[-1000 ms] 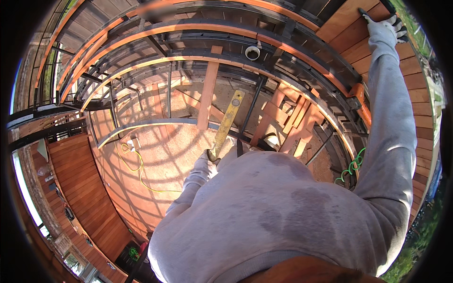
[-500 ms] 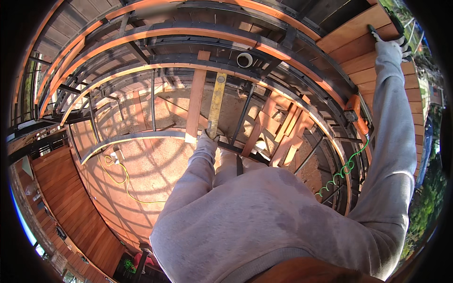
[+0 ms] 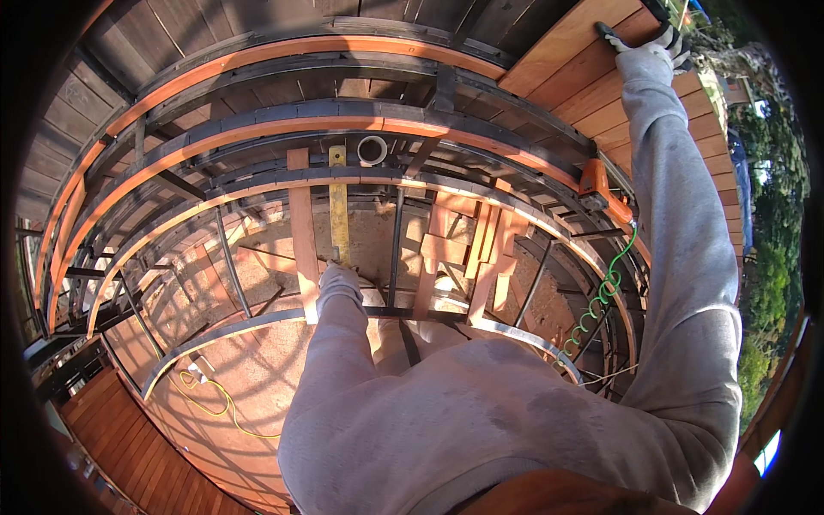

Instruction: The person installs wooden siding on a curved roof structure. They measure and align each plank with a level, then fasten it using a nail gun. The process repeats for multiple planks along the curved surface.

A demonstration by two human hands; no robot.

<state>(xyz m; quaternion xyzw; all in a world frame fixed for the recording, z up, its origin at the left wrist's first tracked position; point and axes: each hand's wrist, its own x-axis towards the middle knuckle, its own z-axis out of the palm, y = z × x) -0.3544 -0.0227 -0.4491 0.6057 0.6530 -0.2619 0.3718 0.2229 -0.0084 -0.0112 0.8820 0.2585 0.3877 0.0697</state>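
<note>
My left hand [image 3: 340, 278], low in front of me, is closed at the near end of a scuffed yellow spirit level [image 3: 340, 206]. The fingers are partly hidden. The level lies across the curved frame, its round vial toward the far end. Just left of it, a reddish wooden board [image 3: 303, 232] spans the same curved rails. At the upper right my gloved right hand [image 3: 651, 53], dark at the fingertips, rests with thumb and fingers spread on the laid deck boards [image 3: 592, 73], by their outer edge.
Curved wood-topped rails [image 3: 257, 137] arc around me. An orange nail gun [image 3: 606, 193] with a coiled green hose [image 3: 606, 287] sits on the right rails. A white cup-like round thing [image 3: 372, 151] stands behind the level. Loose boards [image 3: 446, 249] lie to the right; a yellow cord [image 3: 225, 403] lies left.
My view has shifted, so the frame, level and boards sit lower and farther left. My left hand stays at the level's near end, and my right hand stays on the deck boards.
</note>
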